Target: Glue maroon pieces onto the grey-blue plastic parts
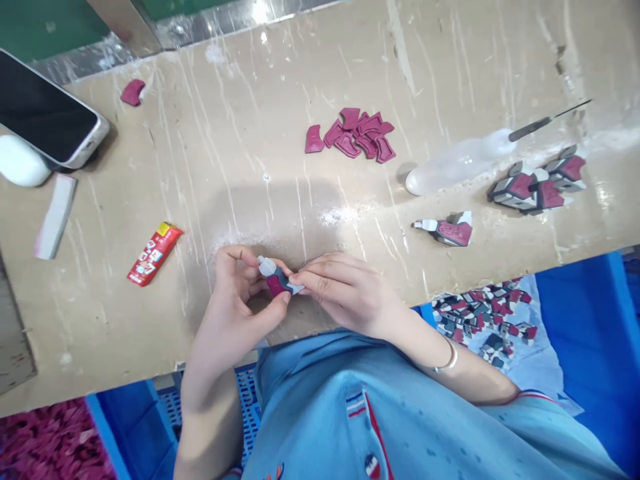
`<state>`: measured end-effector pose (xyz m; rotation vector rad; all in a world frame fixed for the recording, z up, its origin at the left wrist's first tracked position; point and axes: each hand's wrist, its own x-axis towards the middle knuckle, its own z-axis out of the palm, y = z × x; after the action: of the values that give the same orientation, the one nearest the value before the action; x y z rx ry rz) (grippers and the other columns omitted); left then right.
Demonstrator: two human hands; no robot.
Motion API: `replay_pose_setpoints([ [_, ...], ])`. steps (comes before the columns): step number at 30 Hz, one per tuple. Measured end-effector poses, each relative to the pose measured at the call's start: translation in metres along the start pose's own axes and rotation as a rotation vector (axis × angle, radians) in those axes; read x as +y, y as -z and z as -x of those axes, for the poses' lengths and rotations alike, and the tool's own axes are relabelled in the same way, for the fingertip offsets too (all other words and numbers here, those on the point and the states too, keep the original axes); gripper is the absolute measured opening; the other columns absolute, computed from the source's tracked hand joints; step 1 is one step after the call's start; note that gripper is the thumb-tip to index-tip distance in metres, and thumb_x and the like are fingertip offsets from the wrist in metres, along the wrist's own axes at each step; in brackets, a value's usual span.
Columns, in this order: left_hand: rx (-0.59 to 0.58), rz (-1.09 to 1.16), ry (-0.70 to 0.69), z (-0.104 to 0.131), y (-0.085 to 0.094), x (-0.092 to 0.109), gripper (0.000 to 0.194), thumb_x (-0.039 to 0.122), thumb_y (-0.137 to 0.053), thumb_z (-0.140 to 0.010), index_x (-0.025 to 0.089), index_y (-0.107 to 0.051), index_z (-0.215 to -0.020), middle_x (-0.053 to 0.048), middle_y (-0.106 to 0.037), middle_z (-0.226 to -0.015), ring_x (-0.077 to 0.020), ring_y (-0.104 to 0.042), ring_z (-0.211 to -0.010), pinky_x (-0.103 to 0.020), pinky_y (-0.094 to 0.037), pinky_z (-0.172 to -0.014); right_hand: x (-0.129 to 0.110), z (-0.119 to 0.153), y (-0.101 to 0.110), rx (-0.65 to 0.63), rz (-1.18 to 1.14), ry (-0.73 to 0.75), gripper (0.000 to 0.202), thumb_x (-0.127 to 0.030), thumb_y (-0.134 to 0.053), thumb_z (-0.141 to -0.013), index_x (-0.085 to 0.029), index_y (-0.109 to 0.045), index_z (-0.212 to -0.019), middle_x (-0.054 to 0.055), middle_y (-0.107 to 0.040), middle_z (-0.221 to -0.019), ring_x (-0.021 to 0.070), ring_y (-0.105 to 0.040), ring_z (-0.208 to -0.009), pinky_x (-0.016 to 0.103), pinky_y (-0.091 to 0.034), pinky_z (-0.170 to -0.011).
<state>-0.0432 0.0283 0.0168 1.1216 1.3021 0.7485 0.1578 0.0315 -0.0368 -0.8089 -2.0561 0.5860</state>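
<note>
Near the table's front edge, my left hand (245,300) holds a small grey, white and maroon part (279,281) between thumb and fingers. The fingertips of my right hand (345,290) pinch the right end of the same part. Above my hands lies a loose pile of maroon pieces (363,135). One assembled part (450,231) of the same colours rests to the right, and several more (540,183) are grouped beyond it.
A clear bottle (450,167) lies by a thin dark tool (537,127). At left are a phone (50,113), a white strip (56,217), a red wrapper (155,255) and one maroon piece (133,93). Blue bins (585,333) stand below the table edge.
</note>
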Motion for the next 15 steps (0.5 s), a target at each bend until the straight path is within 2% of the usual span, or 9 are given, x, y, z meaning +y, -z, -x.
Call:
replay_pose_setpoints([
  [3, 0.037, 0.018, 0.011, 0.000, -0.003, -0.003, 0.044, 0.020, -0.070, -0.080, 0.029, -0.032, -0.098, 0.006, -0.078, -0.095, -0.0081, -0.076, -0.080, -0.021, -0.062, -0.076, 0.003, 0.001, -0.003, 0.019, 0.013, 0.023, 0.022, -0.013, -0.051, -0.113, -0.015, -0.071, -0.121, 0.010, -0.084, -0.099, 0.0194, -0.079, -0.088, 0.033, -0.066, -0.078],
  [7, 0.023, 0.032, 0.035, -0.002, -0.002, -0.004, 0.047, 0.021, -0.071, -0.077, 0.030, -0.030, -0.098, 0.006, -0.076, -0.093, -0.0096, -0.075, -0.079, -0.023, -0.061, -0.076, 0.007, 0.003, -0.009, 0.067, 0.014, 0.058, 0.020, -0.011, -0.056, -0.110, -0.015, -0.073, -0.120, 0.009, -0.083, -0.096, 0.0192, -0.078, -0.084, 0.032, -0.065, -0.075],
  [15, 0.038, 0.133, 0.110, -0.006, 0.000, -0.008, 0.056, 0.019, -0.077, -0.069, 0.029, -0.030, -0.098, 0.010, -0.075, -0.089, -0.0087, -0.075, -0.078, -0.022, -0.059, -0.078, 0.009, 0.000, -0.012, 0.078, 0.084, 0.092, 0.024, -0.015, -0.052, -0.113, -0.015, -0.076, -0.115, 0.009, -0.083, -0.091, 0.0176, -0.076, -0.079, 0.029, -0.064, -0.074],
])
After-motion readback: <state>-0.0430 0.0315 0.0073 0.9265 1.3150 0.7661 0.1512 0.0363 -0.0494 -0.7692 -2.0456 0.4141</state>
